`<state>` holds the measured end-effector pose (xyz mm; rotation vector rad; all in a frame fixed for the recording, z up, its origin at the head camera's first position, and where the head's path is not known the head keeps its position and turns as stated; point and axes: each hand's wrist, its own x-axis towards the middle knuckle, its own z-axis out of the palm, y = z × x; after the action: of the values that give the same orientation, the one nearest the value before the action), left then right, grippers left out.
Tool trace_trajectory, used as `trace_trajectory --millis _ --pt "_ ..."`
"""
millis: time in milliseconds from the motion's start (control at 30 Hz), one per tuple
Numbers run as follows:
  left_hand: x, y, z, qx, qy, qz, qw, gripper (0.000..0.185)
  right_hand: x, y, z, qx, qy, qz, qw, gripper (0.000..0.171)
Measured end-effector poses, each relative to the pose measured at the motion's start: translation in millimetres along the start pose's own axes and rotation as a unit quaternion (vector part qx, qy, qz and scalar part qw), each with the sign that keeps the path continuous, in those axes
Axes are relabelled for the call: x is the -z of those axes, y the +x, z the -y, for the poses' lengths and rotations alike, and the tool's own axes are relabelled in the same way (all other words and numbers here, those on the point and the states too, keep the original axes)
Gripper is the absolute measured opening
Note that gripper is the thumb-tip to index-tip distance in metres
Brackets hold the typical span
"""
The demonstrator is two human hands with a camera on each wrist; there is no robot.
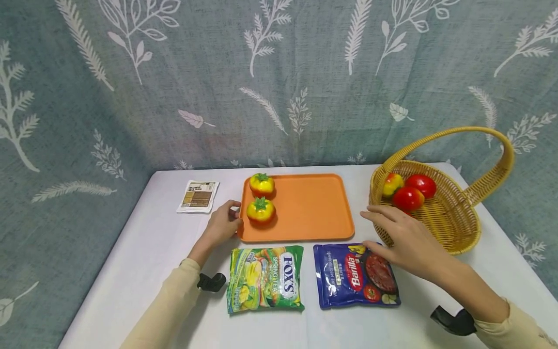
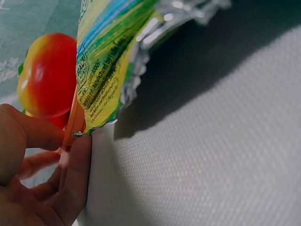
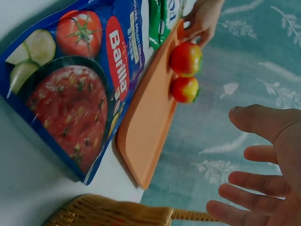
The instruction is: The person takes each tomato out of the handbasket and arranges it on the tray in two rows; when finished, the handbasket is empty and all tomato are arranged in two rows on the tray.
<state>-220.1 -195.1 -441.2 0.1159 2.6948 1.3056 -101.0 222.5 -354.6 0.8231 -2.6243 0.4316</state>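
Note:
An orange tray (image 1: 309, 208) lies on the white table, with two yellow-and-red, persimmon-like fruits (image 1: 260, 211) with green tops at its left end. My left hand (image 1: 223, 225) pinches the tray's left edge; in the left wrist view the thumb (image 2: 42, 134) is above the rim and the fingers below. Over the upper right corner of a blue Barilla sauce pouch (image 1: 355, 276) hovers my right hand (image 1: 403, 237), fingers spread and holding nothing. A wicker basket (image 1: 453, 218) with a tall handle is beside it, holding several red and yellow fruits (image 1: 409, 198).
A green Fox's candy bag (image 1: 266, 278) lies in front of the tray, left of the Barilla pouch. At the back left is a small white-and-brown packet (image 1: 198, 196). Patterned green cloth (image 1: 279, 97) hangs behind the table and along its left side.

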Motion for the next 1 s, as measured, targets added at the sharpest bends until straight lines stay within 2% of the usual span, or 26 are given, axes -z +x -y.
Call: trace_trajectory --millis 233,433,700,1000 --pt "0.3 1.7 -0.2 0.010 0.005 -0.001 0.9999 0.047 7 -6 -9 -0.020 0.005 -0.019 1.000 0.056" --pt "-1.2 2.0 0.4 0.006 0.004 0.001 1.0000 0.047 14 -12 -18 -0.052 -0.004 -0.016 0.999 0.060" --pt "-2.1 2.4 0.6 0.010 0.006 0.000 0.9999 0.047 16 -20 -33 -0.059 -0.021 -0.021 0.998 0.057" --pt "-2.4 2.6 0.5 0.012 0.012 0.002 0.9999 0.048 13 -26 -53 -0.093 -0.018 0.007 0.996 0.053"
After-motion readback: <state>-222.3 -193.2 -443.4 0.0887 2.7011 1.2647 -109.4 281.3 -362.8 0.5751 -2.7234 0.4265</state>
